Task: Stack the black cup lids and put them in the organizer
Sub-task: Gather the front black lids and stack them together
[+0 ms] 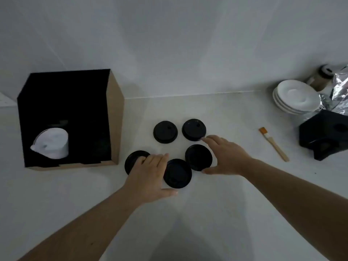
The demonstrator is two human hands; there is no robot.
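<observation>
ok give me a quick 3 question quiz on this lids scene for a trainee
1. How many black lids lie loose on the counter?
2. True or false: the organizer already holds white lids.
3. Which item lies right of the lids? A) brush B) spoon C) knife

Key:
1. Five, none stacked yet.
2. True.
3. A. Bonus: the left hand covers part of the lower left lid, and the right hand reaches around the lower right lid.

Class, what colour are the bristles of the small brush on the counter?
Orange bristles, seen in the head view.
</observation>
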